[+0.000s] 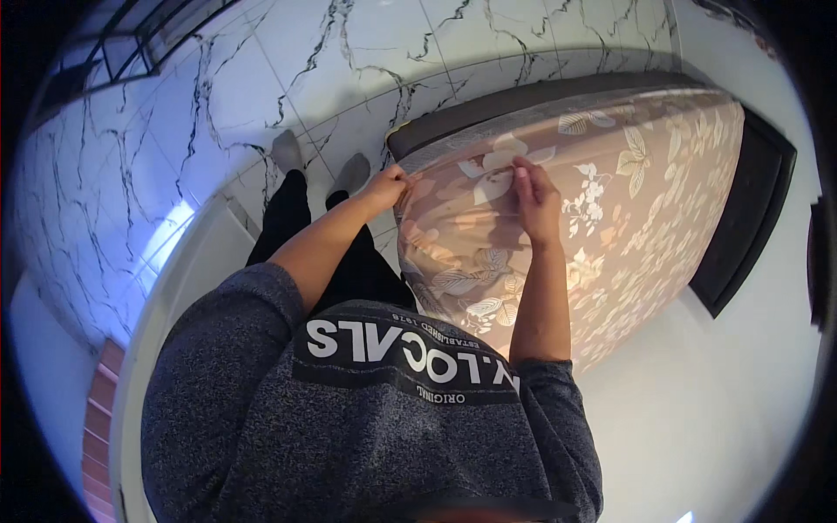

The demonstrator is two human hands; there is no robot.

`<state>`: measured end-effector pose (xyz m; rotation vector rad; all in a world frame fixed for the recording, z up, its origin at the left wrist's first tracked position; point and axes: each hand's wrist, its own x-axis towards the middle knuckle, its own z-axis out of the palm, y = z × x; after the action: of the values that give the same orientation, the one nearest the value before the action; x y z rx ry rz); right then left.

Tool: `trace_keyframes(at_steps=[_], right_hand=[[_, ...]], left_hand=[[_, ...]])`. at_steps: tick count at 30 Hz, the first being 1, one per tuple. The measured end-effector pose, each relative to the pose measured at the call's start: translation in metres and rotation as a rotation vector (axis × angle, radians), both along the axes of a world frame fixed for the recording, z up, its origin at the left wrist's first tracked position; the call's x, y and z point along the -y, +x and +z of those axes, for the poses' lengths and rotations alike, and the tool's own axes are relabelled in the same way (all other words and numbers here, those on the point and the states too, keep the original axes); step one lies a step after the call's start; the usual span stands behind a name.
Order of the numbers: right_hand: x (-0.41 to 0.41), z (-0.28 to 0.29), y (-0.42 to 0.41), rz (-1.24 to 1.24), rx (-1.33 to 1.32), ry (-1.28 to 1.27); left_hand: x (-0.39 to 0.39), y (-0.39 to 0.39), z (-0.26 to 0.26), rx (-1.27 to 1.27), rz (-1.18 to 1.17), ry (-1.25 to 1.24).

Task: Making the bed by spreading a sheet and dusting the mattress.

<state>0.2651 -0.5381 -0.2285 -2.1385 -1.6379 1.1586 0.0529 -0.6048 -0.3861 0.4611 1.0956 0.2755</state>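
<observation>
A pinkish-brown bed sheet (pixel 628 242) with a floral and leaf print covers the mattress in front of me. At the mattress's near corner, my left hand (pixel 389 187) is closed on the sheet's edge. Farther along, over a large pale printed flower, my right hand (pixel 539 196) has thumb and fingertips together, pinching the sheet. Between the two hands the cloth lies in shallow creases. A strip of the pale mattress side (pixel 451 142) shows beyond the sheet's border. What lies under the cloth at my fingertips is hidden.
A dark brown bed base (pixel 510 108) runs under the mattress, with a black headboard (pixel 745 209) at the far end. Black-veined white tiles (pixel 366 59) cover the floor. A white panel edge (pixel 176 287) stands close to my left; a dark metal frame (pixel 131 52) is upper left.
</observation>
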Motion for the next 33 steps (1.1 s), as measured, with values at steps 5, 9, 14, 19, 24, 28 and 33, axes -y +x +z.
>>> trace_keyframes(at_steps=[5, 9, 14, 19, 24, 28, 33], right_hand=[[0.008, 0.027, 0.037, -0.383, -0.258, 0.135], [0.025, 0.039, 0.058, -0.486, -0.221, 0.133], [0.053, 0.048, 0.060, -0.492, -0.112, 0.129], [0.073, 0.037, 0.078, -0.470, 0.061, 0.232], [0.115, 0.022, 0.136, -0.589, 0.455, 0.389], [0.168, 0.000, 0.200, -1.410, 0.248, 0.340], [0.056, -0.024, 0.065, -0.475, 1.000, 0.334]], left_hand=[[-0.017, 0.010, 0.028, 0.088, -0.017, -0.053], [-0.018, 0.018, 0.006, -0.278, -0.272, 0.437], [-0.025, 0.038, -0.029, -0.545, -0.274, 0.383], [-0.034, 0.056, -0.067, -0.610, -0.433, 0.430], [-0.048, 0.056, -0.063, -0.612, -0.712, 0.480], [-0.072, 0.027, -0.029, -0.560, -0.786, 0.704], [-0.106, 0.005, 0.022, -0.487, -0.760, 0.800]])
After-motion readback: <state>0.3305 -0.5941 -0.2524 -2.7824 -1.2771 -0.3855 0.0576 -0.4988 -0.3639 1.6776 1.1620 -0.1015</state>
